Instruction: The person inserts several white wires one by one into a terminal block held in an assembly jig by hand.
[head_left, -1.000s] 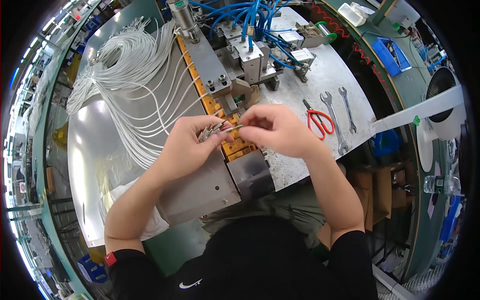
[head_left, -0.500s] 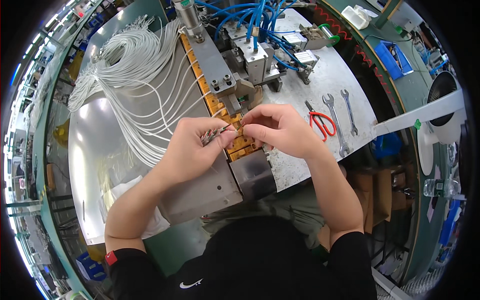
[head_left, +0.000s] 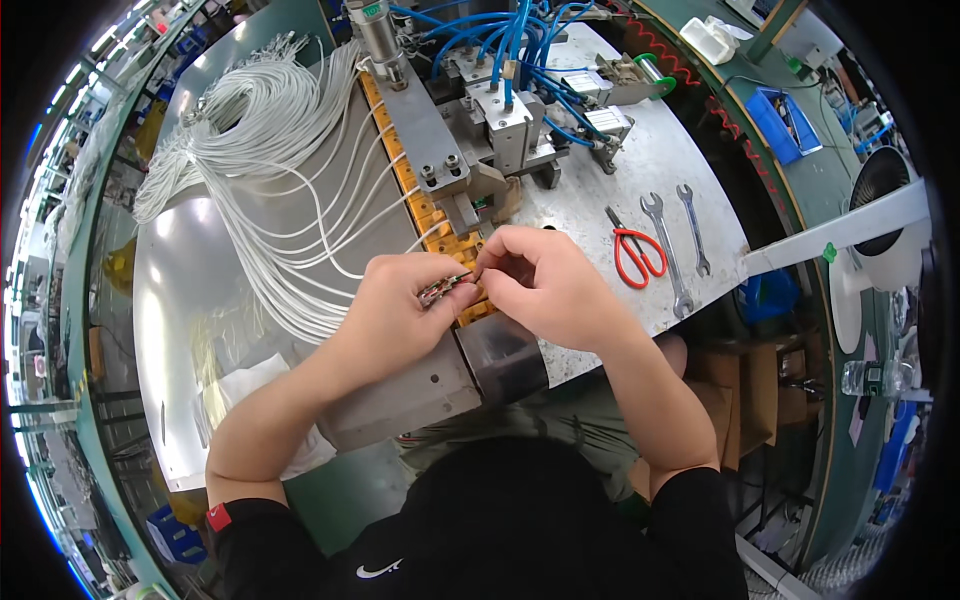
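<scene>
My left hand [head_left: 392,308] is closed round a small bunch of thin parts [head_left: 440,291], green, red and silvery; they are too small to tell what kind. My right hand [head_left: 555,287] is pinched, thumb and forefinger almost touching the left fingertips. Whatever lies in that pinch is hidden or too tiny to make out. Both hands hover over the near end of a long yellow-orange slotted rail [head_left: 424,212]. White cables [head_left: 290,268] reach this rail from the left, several with their ends at its slots.
A metal press fixture [head_left: 425,140] with blue air hoses [head_left: 515,50] stands over the rail. Red-handled snips [head_left: 640,258] and two wrenches [head_left: 664,250] [head_left: 692,228] lie at right. A big cable coil [head_left: 240,110] covers the left table. White sheeting [head_left: 255,385] lies near my left forearm.
My right hand has moved slightly left and down, its fingertips closer to the left hand's. The left hand has shifted a little downward, still holding the small parts. The view has tilted slightly.
</scene>
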